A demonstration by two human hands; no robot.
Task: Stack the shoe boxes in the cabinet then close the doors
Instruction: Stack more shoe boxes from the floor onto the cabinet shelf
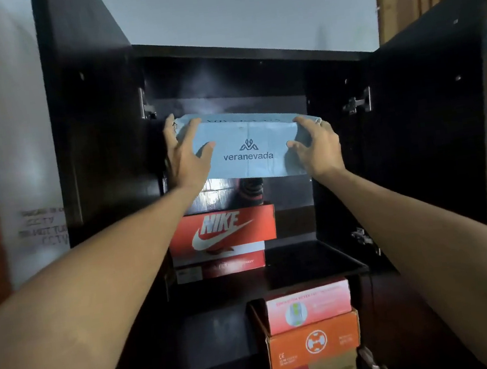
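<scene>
Above red Nike cardboard box (226,228): pale blue rectangular cardboard shoe box (250,146), left hand (185,157) and right hand (317,144) curled round its ends. Likely light, stiff; hold by ends.

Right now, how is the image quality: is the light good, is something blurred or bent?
Head view: the dark cabinet interior is dim, with faint glare on its back panel; the light blue box held by the left hand and right hand reads clearly; the wall writing is blurred; the wide lens bends the edges.
</scene>
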